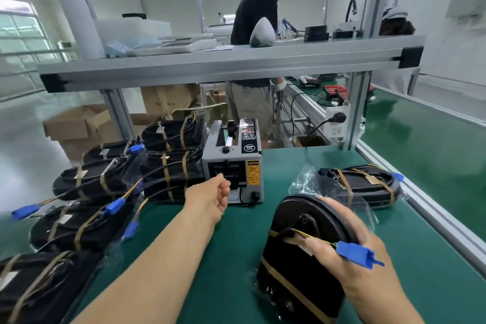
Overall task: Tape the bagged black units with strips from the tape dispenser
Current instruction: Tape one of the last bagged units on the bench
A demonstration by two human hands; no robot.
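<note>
Black under slick clear plastic, the unit point(294, 271) stands on edge on the green mat point(236, 244), low in the head view; the right hand point(349, 252) grips its top, pinning the blue plug point(355, 254). The left hand point(210, 197) curls at the mouth of the tape dispenser point(231, 159), though a pinched strip cannot be made out. The plastic likely slides, the body seems stiff: hold the hard rim, not the wires point(315, 238).

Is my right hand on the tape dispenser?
No, the right hand grips a black unit; the left hand is at the tape dispenser.
</note>
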